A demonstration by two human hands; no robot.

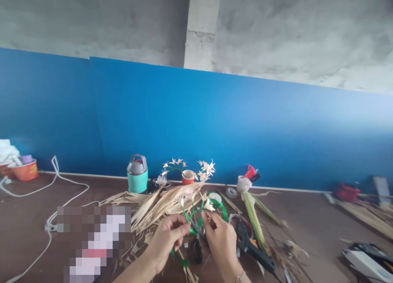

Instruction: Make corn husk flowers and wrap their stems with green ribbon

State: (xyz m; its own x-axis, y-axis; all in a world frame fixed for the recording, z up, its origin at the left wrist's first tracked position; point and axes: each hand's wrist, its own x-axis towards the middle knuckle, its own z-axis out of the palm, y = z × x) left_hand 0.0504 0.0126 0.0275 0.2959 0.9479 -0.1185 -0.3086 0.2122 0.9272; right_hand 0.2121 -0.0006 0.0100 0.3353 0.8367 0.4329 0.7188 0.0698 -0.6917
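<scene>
Between my hands is a spray of cream husk-like flowers on a thin green-wrapped stem (190,214). The thumb and fingers of my left hand (168,238) are closed in a pinch on the lower stem. My right hand (220,236) is pinched at the right side of the spray, just below a pale flower (209,205); its fingertips partly hide what they grip. Below and between the hands lie black-handled scissors (197,251). Green ribbon-like tape (224,212) curls behind my right hand, and a black glue gun (256,248) lies to its right.
Dried corn husks (166,203) spread behind my hands. A red cup (188,178) with finished flower sprays, a teal flask (137,180) and a white pen holder (243,184) stand near the blue partition (196,123). White cord (66,203) loops across the left.
</scene>
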